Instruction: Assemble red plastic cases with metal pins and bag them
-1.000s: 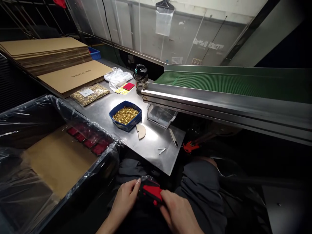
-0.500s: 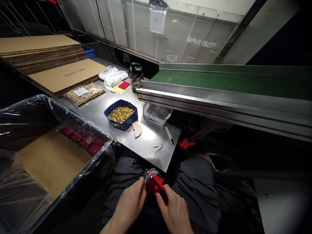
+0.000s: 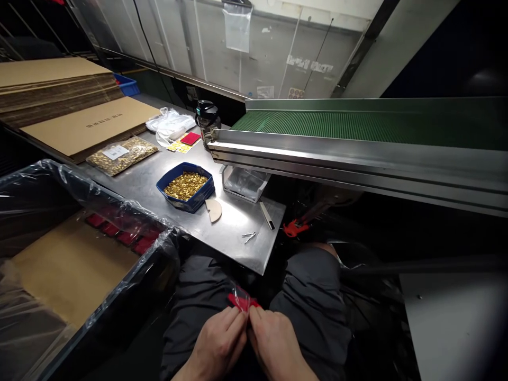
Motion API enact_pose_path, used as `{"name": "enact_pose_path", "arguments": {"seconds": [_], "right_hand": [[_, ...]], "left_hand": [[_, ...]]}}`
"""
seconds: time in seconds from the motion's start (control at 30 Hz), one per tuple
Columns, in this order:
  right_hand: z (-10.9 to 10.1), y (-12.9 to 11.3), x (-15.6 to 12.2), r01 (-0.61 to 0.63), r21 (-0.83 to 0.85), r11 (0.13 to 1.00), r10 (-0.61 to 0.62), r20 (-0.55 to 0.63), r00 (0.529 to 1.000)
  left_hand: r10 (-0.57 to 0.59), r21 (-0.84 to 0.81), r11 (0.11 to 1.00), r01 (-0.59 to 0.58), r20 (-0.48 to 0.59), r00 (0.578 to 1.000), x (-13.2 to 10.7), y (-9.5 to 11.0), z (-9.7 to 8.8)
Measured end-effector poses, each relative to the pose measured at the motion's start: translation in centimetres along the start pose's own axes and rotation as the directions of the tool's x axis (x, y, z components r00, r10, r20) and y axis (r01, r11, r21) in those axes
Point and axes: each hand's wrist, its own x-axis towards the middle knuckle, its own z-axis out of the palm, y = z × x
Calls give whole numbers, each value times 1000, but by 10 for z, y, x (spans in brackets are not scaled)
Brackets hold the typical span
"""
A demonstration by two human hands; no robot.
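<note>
Over my lap, my left hand [image 3: 218,344] and my right hand [image 3: 275,346] meet with fingers pinched together on a small red item in a clear plastic bag [image 3: 242,301]. Only the top of the bagged red item shows above my fingertips; the rest is hidden behind them. Both hands are closed on it, side by side, knuckles toward the camera.
A steel table [image 3: 238,248] holds a blue tray of small brass parts [image 3: 184,186], a bag of brass parts [image 3: 121,155], tweezers [image 3: 250,237] and a dark jar [image 3: 207,117]. A plastic-lined box with red pieces [image 3: 119,235] stands left. A green conveyor [image 3: 357,127] runs right.
The hands drew closer together and toward me, turning the bagged red item so less of it shows. The view shifted slightly right.
</note>
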Motion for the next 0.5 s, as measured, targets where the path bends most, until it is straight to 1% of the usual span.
{"name": "enact_pose_path", "arguments": {"seconds": [0.03, 0.1, 0.17, 0.23, 0.27, 0.33, 0.4, 0.5], "right_hand": [[-2, 2, 0, -13, 47, 999, 14, -12, 1000], [-5, 6, -1, -41, 163, 986, 48, -41, 998], [-7, 9, 0, -91, 291, 952, 117, -73, 990], [-6, 12, 0, -160, 410, 898, 220, -103, 970], [-5, 13, 1, -187, 468, 864, 268, -113, 957], [-3, 15, 2, -202, 585, 786, 329, -117, 937], [-1, 16, 4, -175, 697, 695, 346, -111, 932], [-1, 20, 6, -104, 830, 548, 331, -100, 938]], "left_hand": [[5, -10, 1000, -5, 0, 1000, 2, 3, -1], [-42, -21, 999, 42, 3, 999, 7, 8, -4], [-139, -11, 990, 139, 6, 990, 14, 12, -8], [-238, 10, 971, 238, 6, 971, 19, 12, -9], [-273, 16, 962, 273, 10, 962, 21, 11, -9], [-309, 6, 951, 309, 34, 951, 24, 9, -7], [-308, -32, 950, 311, 78, 948, 27, 6, -4], [-285, -117, 946, 303, 144, 948, 31, 3, -5]]}}
